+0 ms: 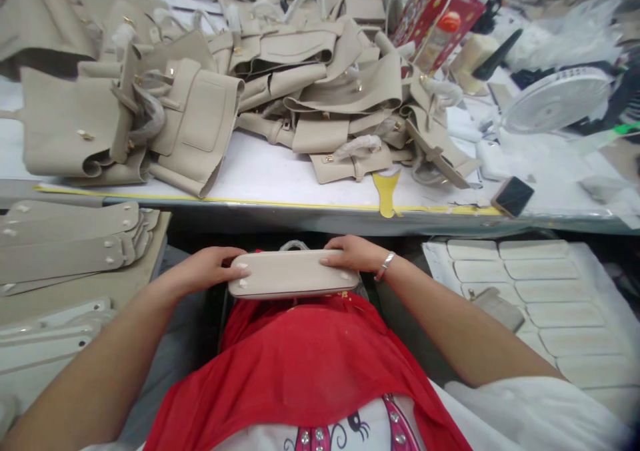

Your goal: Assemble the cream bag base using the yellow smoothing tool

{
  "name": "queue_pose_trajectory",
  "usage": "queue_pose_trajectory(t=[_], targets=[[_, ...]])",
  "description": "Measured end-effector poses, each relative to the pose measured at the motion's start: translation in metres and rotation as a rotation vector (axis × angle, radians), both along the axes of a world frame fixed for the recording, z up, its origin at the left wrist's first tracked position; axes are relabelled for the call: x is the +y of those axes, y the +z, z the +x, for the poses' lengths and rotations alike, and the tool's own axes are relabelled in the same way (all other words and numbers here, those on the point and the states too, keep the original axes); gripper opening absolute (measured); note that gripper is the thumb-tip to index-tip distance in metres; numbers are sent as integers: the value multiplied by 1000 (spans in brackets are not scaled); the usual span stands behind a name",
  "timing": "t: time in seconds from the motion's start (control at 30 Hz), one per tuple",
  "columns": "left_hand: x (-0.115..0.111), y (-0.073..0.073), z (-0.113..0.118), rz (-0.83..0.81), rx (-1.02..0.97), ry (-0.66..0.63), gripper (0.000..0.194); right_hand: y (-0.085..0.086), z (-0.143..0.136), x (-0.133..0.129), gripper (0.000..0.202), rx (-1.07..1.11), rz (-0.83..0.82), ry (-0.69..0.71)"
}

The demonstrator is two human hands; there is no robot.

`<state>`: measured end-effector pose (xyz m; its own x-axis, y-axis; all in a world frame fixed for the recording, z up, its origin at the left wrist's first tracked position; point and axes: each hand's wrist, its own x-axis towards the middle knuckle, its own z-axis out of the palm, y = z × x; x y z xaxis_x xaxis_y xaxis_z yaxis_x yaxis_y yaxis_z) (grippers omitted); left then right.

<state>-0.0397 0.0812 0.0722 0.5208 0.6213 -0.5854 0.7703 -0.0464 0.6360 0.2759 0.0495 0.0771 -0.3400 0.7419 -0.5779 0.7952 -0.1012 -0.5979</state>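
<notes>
A beige handbag (290, 272) lies across my lap, its long, rounded base turned toward me with small whitish feet near the ends. A wrapped handle (294, 245) pokes out behind it; the rest of the bag is hidden. My left hand (217, 266) grips the left end, thumb on the base and fingers behind. At the right end, my right hand (354, 254) holds the upper edge in the same way. Under the bag is my red apron (300, 357).
Unfinished beige bags (320, 84) are heaped on the white worktable (280, 177). Flat base pieces (65, 244) are stacked on the left. Pale panels (565, 314) lie in rows on the right, beneath a small grey piece (500, 309). A phone (513, 196) and a fan (557, 101) are at the right.
</notes>
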Motion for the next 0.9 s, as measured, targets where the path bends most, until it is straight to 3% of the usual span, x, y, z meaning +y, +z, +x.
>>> queue_pose_trajectory(t=[0.1,0.2,0.4,0.5,0.6,0.7,0.9], targets=[[-7,-3,-13,-72,-85,80,55,6,20,-9,39,-56,-13,-15],[-12,-7,-9,-79,-163,96,60,11,13,-11,44,-210,74,81],[-11,-9,-3,-96,-179,92,62,12,-52,4,60,-366,143,307],[-10,-12,-1,-95,-175,101,64,13,-88,12,68,-344,106,365],[-10,-17,-2,-110,-207,120,64,14,-106,14,69,-323,103,379],[-12,-20,-8,-144,-277,133,62,11,-93,9,63,-318,154,349],[-12,-26,-21,-175,-357,159,62,11,-23,-4,60,-286,53,224]])
